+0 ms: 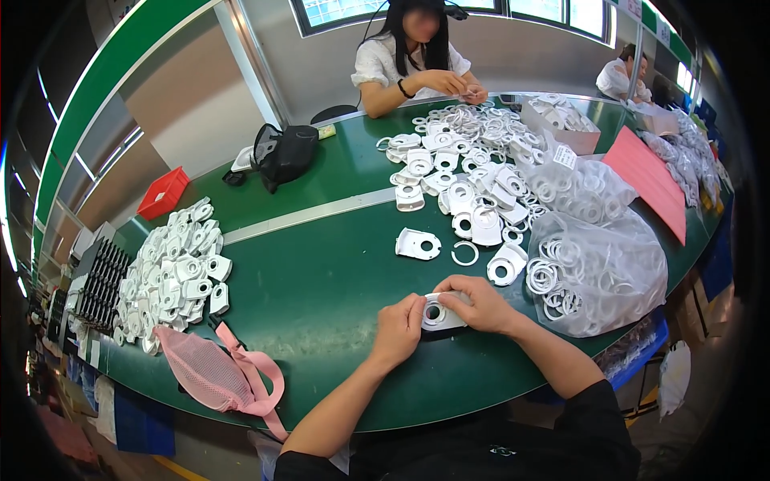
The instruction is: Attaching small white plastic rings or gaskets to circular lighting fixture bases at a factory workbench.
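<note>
Between my two hands, just above the green table, is a white plastic housing with a round hole (435, 313). My left hand (398, 329) pinches its left end with thumb and fingers. My right hand (480, 303) grips the other end, the thumb lying on top and covering part of it. Beyond my hands lie a loose white housing (418, 244), an open white ring (465, 253) and another housing (507, 264). A large heap of such housings and rings (473, 172) spreads toward the far edge.
A clear bag of white rings (597, 272) lies right of my hands. At left are a pile of white housings (180, 260), a pink mesh bag (204, 369) and a red tray (163, 193). A black bag (289, 152) rests farther back. Across the table a co-worker (413, 60) handles small parts.
</note>
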{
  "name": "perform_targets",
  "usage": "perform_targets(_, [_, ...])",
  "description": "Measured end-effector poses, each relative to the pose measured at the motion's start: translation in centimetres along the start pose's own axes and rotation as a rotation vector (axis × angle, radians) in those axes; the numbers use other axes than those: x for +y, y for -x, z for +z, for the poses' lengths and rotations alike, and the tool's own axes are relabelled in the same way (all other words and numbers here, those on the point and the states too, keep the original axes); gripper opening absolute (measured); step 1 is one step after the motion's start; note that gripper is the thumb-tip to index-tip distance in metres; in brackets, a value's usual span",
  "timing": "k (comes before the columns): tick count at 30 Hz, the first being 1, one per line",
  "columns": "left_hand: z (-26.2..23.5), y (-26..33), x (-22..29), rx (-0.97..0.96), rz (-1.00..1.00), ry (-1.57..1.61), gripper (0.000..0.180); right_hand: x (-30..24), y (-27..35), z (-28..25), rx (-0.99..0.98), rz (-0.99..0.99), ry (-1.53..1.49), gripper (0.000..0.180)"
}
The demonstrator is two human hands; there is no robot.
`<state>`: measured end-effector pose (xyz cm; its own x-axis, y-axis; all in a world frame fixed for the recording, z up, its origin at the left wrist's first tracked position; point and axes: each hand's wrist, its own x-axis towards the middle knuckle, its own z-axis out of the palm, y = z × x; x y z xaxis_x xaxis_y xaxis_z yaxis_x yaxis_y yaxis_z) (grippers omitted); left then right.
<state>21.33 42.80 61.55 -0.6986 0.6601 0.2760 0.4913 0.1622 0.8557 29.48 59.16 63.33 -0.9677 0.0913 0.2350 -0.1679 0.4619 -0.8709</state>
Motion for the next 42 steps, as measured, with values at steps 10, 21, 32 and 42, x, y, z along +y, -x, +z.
perform_targets(10, [0.5, -0.4, -0.5, 0.07, -0.092, 0.414, 0.021, 0.8, -0.1, 0.9, 0.051, 0.277, -0.499, 0.014])
perform_targets(21, [1.9, 0.8, 0.1, -0.015, -0.055, 0.269, 0.039, 2.3, -0.2, 1.6, 0.295, 0.293, -0.46, 0.018])
perform_targets(32, [0.5, -0.2, -1.4, -0.142, -0.199, 0.426, 0.047, 1.3, 0.0, 1.0, 0.156, 0.139, -0.223, 0.032])
perform_targets(42, [-1.1, -0.7, -1.5, -0.244, 0.009, 0.307, 0.044, 1.7, -0.1, -0.6, 0.183, 0.243, 0.108, 0.029])
